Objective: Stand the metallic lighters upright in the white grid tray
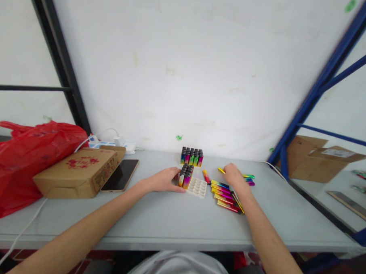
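Observation:
My left hand [163,179] curves round the left end of a white tray [198,187] with round holes, thumb in front and fingers behind. Several lighters [185,176] with black tops stand upright in that end; the holes on the right show bare. My right hand [233,174] is closed, with a yellow lighter [221,170] poking out left of its fingertips. Beneath its wrist lies a fanned row of colourful lighters [224,195]. A red and yellow lighter [206,176] lies by the tray, and green and purple ones [249,178] show right of my right hand.
Behind the tray, a block of upright lighters [192,156] stands near the wall. To the left are a phone [120,175], a cardboard box [78,171], a red plastic bag [33,158] and a power strip [129,147]. A blue metal frame [317,88] rises at right.

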Demonstrator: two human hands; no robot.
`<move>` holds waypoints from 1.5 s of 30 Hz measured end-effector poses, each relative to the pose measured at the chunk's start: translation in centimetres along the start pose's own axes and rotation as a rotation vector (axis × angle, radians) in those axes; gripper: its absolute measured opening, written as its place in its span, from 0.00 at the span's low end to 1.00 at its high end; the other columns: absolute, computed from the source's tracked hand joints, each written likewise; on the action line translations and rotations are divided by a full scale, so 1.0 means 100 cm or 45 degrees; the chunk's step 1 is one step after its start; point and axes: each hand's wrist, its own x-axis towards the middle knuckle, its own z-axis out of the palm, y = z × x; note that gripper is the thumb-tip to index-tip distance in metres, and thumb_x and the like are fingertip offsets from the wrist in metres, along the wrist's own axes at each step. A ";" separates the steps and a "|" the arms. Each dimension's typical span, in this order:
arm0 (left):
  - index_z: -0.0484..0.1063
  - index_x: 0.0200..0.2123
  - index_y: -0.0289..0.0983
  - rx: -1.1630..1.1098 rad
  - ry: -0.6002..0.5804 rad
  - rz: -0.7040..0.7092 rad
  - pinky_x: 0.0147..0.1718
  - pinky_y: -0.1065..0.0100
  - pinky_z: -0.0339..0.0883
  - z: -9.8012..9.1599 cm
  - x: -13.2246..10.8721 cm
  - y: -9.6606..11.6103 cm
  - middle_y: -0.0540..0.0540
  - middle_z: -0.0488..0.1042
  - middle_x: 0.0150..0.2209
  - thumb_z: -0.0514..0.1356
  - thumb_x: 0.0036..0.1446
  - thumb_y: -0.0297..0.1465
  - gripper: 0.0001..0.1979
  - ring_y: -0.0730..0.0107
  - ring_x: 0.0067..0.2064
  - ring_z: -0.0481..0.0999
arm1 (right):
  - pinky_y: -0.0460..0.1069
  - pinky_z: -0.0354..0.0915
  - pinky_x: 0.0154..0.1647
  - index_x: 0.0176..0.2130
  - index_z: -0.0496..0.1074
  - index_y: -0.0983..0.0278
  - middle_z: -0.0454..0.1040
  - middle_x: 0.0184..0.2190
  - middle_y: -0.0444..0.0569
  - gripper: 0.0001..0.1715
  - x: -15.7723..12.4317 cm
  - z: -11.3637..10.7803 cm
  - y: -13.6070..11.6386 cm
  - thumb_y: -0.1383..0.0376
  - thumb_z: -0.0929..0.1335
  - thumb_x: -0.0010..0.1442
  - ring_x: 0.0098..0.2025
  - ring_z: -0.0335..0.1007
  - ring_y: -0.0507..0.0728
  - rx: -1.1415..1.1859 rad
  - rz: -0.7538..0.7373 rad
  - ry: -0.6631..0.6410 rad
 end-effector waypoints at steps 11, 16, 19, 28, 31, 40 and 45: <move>0.72 0.43 0.37 -0.049 0.001 -0.009 0.40 0.62 0.68 0.000 0.000 0.002 0.43 0.76 0.42 0.68 0.49 0.57 0.31 0.55 0.41 0.76 | 0.50 0.66 0.42 0.52 0.79 0.64 0.82 0.35 0.51 0.19 -0.009 -0.017 -0.040 0.58 0.65 0.69 0.36 0.76 0.59 0.841 -0.397 0.310; 0.72 0.43 0.37 -0.047 0.013 0.012 0.40 0.61 0.68 0.001 -0.001 0.001 0.43 0.77 0.42 0.68 0.50 0.57 0.31 0.54 0.41 0.76 | 0.49 0.64 0.32 0.33 0.76 0.64 0.74 0.25 0.44 0.27 -0.020 -0.017 -0.068 0.42 0.69 0.62 0.29 0.68 0.56 1.420 -0.391 0.125; 0.72 0.45 0.37 -0.064 0.014 0.050 0.41 0.61 0.68 0.002 0.000 -0.001 0.43 0.77 0.43 0.68 0.51 0.57 0.31 0.55 0.41 0.76 | 0.50 0.68 0.33 0.35 0.71 0.62 0.74 0.28 0.45 0.29 -0.032 -0.020 -0.083 0.39 0.66 0.64 0.30 0.70 0.56 1.752 -0.408 -0.126; 0.73 0.45 0.37 -0.074 0.019 0.059 0.41 0.62 0.68 0.002 0.001 -0.001 0.43 0.77 0.42 0.68 0.51 0.56 0.31 0.56 0.41 0.75 | 0.46 0.62 0.25 0.34 0.61 0.58 0.63 0.24 0.37 0.29 -0.044 -0.022 -0.102 0.38 0.69 0.62 0.22 0.62 0.50 1.965 -0.466 -0.311; 0.73 0.48 0.37 -0.091 0.020 0.075 0.42 0.62 0.69 0.002 0.000 -0.001 0.43 0.77 0.43 0.69 0.52 0.55 0.31 0.56 0.42 0.76 | 0.45 0.46 0.19 0.30 0.58 0.59 0.53 0.21 0.35 0.32 -0.042 -0.019 -0.101 0.37 0.68 0.61 0.18 0.46 0.47 1.970 -0.329 -0.410; 0.73 0.48 0.37 -0.083 0.016 0.062 0.40 0.63 0.68 0.002 0.000 -0.001 0.44 0.77 0.42 0.69 0.51 0.56 0.32 0.57 0.40 0.76 | 0.48 0.36 0.18 0.19 0.52 0.58 0.46 0.14 0.37 0.30 -0.041 -0.016 -0.105 0.49 0.59 0.67 0.16 0.37 0.48 1.850 0.002 -0.333; 0.73 0.47 0.37 -0.077 0.030 0.062 0.38 0.63 0.67 0.002 0.000 0.000 0.44 0.77 0.40 0.69 0.51 0.56 0.31 0.57 0.39 0.75 | 0.47 0.37 0.19 0.19 0.52 0.58 0.48 0.14 0.37 0.26 -0.042 -0.018 -0.105 0.54 0.58 0.66 0.16 0.38 0.48 1.805 -0.026 -0.322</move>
